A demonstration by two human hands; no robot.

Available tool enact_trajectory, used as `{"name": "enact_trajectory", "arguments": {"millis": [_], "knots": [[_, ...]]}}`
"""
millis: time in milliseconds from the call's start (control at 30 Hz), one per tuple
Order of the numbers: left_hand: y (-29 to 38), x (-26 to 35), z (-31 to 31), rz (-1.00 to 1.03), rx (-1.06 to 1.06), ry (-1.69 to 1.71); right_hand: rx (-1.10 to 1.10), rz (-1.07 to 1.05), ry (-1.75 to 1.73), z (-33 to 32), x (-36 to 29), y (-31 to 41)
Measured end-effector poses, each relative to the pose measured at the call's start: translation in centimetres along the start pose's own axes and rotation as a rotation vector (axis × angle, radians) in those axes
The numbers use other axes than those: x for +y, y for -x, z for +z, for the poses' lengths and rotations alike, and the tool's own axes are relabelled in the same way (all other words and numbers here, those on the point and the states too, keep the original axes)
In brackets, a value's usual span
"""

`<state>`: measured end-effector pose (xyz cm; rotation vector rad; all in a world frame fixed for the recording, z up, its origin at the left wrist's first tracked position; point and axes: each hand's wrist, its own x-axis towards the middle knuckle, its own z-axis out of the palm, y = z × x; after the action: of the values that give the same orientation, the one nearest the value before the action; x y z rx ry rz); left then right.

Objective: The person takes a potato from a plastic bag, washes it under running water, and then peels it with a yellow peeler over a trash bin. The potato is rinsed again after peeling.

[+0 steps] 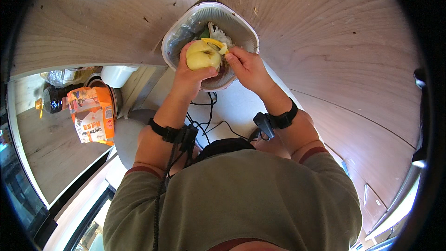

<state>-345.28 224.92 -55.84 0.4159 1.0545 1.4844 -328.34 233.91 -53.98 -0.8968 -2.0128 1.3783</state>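
My left hand (190,76) grips a pale yellow peeled fruit or vegetable (202,55) from its left and lower side; a dimple shows on its right part. My right hand (247,66) holds a yellow peeler (213,43) against the fruit's upper right edge, and a bit of pale peel clings near it. Both hands are over a light plastic bin (255,36) with a clear liner. Inside the bin lie whitish scraps and something green, partly hidden by the fruit and hands.
Wooden panels (331,35) rise behind and to the right of the bin. Black cables (210,111) lie on the floor below it. At left, a shelf (52,153) bears an orange and white printed bag (92,115), a white tub (117,76) and a dark bottle (52,99).
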Motion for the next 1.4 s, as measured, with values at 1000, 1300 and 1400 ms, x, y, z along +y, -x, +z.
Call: {"name": "enact_trajectory", "arguments": {"millis": [1000,1300,1400], "knots": [[1.4,0.9,-2.6,-0.030,-0.071,-0.091,-0.081,-0.013,-0.020,1.2,-0.2,0.1],[1.6,2.3,-1.5,-0.057,-0.004,-0.070,-0.063,-0.052,0.002,1.3,-0.8,0.1],[1.7,2.0,-1.0,-0.022,0.048,-0.126,-0.041,-0.086,0.043,1.2,-1.0,0.2]]}}
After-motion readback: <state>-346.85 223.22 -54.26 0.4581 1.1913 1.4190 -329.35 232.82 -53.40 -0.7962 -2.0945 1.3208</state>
